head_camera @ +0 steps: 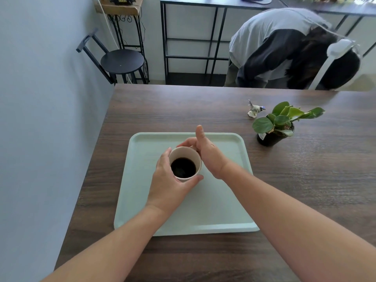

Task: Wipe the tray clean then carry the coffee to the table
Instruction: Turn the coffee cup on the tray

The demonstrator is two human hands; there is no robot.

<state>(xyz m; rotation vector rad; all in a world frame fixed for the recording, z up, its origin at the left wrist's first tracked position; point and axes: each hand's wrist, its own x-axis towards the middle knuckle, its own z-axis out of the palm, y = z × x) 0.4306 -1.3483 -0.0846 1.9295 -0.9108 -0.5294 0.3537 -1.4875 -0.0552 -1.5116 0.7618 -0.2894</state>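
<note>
A pale cup of black coffee (pixel 184 165) is over the middle of a pale green tray (pixel 213 202) that lies on the dark wooden table (pixel 305 180). My left hand (pixel 166 180) wraps around the cup's left and near side, thumb under its front rim. My right hand (pixel 207 151) grips the cup from the right at its far side, thumb pointing up. I cannot tell whether the cup rests on the tray or hangs just above it. The tray surface around the cup is bare.
A small potted plant (pixel 278 125) and a little bird figurine (pixel 254 109) stand on the table right of the tray. A person bends over beyond the table's far edge at the right (pixel 284 49). A black stool (pixel 122 62) and metal shelving (pixel 193 37) stand behind. A wall runs along the left.
</note>
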